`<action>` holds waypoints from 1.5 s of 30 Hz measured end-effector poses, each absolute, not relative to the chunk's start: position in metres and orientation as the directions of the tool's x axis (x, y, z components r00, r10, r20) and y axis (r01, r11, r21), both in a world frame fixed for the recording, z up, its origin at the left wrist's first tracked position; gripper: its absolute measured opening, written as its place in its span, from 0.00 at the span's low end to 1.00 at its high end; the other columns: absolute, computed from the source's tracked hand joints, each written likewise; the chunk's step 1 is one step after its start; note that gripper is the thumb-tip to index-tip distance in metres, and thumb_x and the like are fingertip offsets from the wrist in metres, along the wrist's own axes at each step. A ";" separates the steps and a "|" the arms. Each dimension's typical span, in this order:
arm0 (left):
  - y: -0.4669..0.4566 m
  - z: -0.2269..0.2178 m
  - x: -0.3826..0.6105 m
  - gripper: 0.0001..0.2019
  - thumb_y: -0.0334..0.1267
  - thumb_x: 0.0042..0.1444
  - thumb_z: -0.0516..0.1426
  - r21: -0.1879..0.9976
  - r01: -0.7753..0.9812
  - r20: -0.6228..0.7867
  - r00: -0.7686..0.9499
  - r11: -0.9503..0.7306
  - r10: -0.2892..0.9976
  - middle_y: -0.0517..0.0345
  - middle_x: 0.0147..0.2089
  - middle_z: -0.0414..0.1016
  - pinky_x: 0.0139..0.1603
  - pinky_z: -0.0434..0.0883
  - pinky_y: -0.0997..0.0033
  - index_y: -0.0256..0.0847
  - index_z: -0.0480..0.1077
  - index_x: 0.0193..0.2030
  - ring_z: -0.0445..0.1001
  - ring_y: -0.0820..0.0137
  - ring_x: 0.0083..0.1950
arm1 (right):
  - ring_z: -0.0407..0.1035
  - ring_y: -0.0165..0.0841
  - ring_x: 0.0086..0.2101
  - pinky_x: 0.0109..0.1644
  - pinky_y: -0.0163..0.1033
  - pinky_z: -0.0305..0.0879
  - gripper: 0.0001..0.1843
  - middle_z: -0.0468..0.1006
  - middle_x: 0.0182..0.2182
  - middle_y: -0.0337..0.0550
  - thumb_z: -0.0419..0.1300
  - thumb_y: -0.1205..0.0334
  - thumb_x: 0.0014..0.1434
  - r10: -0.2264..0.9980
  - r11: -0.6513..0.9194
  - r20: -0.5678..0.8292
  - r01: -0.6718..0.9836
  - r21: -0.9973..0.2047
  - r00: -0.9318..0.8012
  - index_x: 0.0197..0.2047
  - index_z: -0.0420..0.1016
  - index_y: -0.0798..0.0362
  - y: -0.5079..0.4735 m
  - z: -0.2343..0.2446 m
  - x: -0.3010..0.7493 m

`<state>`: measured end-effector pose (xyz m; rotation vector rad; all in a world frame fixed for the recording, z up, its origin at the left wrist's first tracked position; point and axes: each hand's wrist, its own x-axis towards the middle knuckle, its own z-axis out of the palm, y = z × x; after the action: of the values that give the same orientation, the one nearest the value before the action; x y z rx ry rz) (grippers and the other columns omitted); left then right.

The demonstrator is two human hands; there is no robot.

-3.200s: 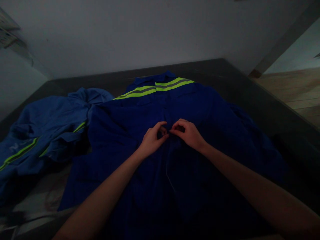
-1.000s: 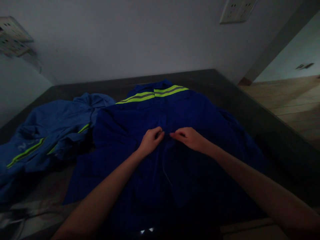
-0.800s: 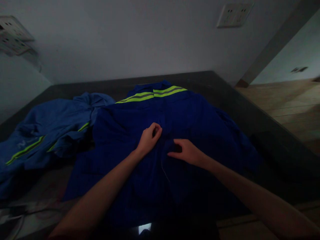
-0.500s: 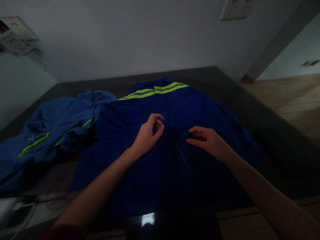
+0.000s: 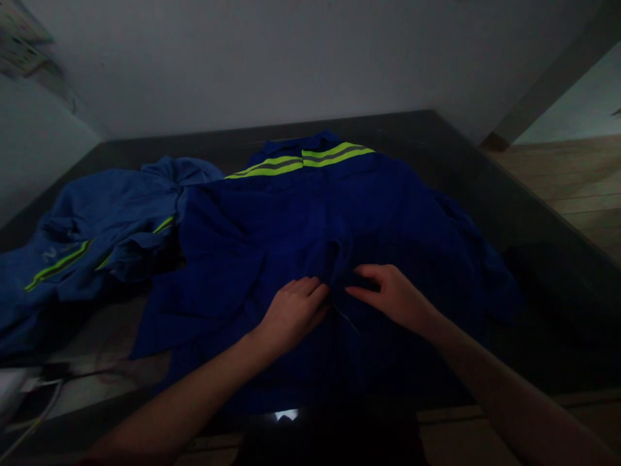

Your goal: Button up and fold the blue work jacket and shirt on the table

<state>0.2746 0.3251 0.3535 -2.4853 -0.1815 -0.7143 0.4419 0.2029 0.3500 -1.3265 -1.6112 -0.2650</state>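
A dark blue work jacket (image 5: pixel 388 213) lies spread on the dark table, collar toward the wall, with yellow and grey reflective stripes across its chest. My left hand (image 5: pixel 295 310) is closed on the jacket's front edge near the middle. Opposite it, my right hand (image 5: pixel 381 291) pinches the cloth on the other side of the front opening. Between the hands the fabric is bunched up into a small raised fold. A thin pale line, thread or seam, runs down the cloth just below the fingers. The fingertips are dim, so the exact grip is hard to see.
A lighter blue garment (image 5: pixel 116 200) with yellow stripes lies crumpled on the left. Cables and a white object (image 5: pixel 14 388) are at the lower left. A black item (image 5: pixel 557 291) rests at the table's right side. Wall sockets (image 5: pixel 22 39) are at the upper left.
My left hand has come down and closed on the jacket's front edge. My right hand has moved slightly left and down. The cloth between them is now lifted into a fold.
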 end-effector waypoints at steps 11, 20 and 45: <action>0.337 0.352 0.279 0.07 0.35 0.63 0.50 -0.353 0.137 0.606 0.787 -0.926 -0.114 0.56 0.38 0.74 0.37 0.69 0.72 0.40 0.69 0.41 0.74 0.70 0.38 | 0.74 0.35 0.30 0.34 0.37 0.70 0.07 0.80 0.31 0.39 0.61 0.58 0.56 0.414 0.425 0.882 0.809 -0.407 0.226 0.35 0.77 0.51 0.192 0.355 0.447; 0.329 0.361 0.258 0.09 0.34 0.64 0.50 -0.380 0.007 0.728 0.619 -0.925 -0.294 0.54 0.40 0.78 0.41 0.72 0.72 0.40 0.70 0.45 0.76 0.71 0.40 | 0.72 0.31 0.28 0.34 0.36 0.67 0.10 0.78 0.29 0.40 0.56 0.67 0.59 0.162 0.169 0.972 0.976 0.140 -0.167 0.41 0.77 0.46 0.185 0.341 0.420; 0.328 0.346 0.264 0.01 0.29 0.54 0.60 -0.003 -0.179 0.933 0.354 -0.984 -0.067 0.57 0.33 0.80 0.38 0.74 0.77 0.37 0.74 0.33 0.78 0.74 0.34 | 0.76 0.34 0.39 0.46 0.38 0.72 0.11 0.81 0.39 0.40 0.58 0.65 0.58 0.543 0.579 0.830 0.658 -0.481 0.128 0.43 0.80 0.49 0.213 0.334 0.413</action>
<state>0.2637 0.3276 0.3458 -2.6644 0.2435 -1.8284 0.4129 0.2130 0.3337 -1.0588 -1.5288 -0.1120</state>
